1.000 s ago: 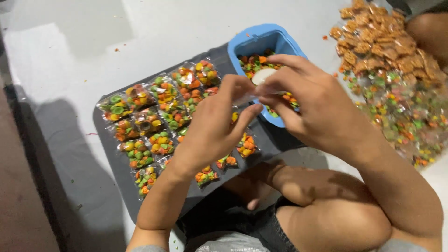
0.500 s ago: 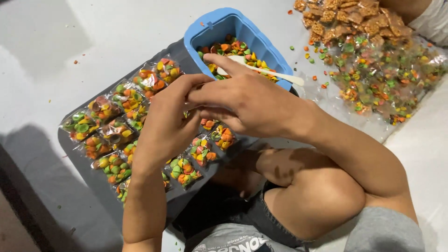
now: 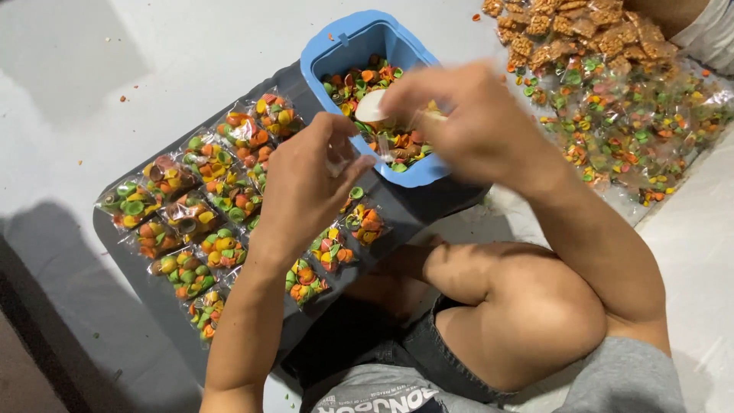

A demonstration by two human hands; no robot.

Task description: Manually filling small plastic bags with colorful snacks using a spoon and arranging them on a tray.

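Hovering over the blue tub (image 3: 336, 57), the right hand (image 3: 466, 122) pinches a white spoon (image 3: 372, 105); the left hand (image 3: 310, 180), just beside, seemingly holds a small clear bag.

Pale grey floor (image 3: 153, 53), crumb-strewn

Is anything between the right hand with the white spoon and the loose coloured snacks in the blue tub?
Nothing visible. The right hand holds the white spoon right over the blue tub, whose top is open onto the coloured snacks. The left hand sits just outside the tub's near rim.
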